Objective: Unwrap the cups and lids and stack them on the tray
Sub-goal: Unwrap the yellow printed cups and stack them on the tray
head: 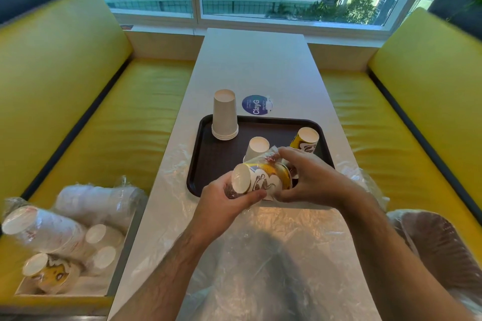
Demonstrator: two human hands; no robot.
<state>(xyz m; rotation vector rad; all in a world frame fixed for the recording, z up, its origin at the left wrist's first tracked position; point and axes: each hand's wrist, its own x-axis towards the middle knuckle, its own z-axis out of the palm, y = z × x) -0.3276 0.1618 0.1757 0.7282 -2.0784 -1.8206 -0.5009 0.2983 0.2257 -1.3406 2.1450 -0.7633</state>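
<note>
The left hand point(226, 203) has its grip curled around the base end of a yellow printed cup stack point(263, 180), which lies on its side above the near edge of the dark tray point(198, 161). The right hand point(310, 177) pinches the clear wrap point(271, 155) at the stack's rim end. Just beyond that grip stand a short white cup point(257, 148) and a yellow cup point(306, 139), upside down on the tray. Farther off to the left stands a tall white stack point(224, 116). Loose plastic sheeting point(273, 255) covers the surface nearer than both hands.
</note>
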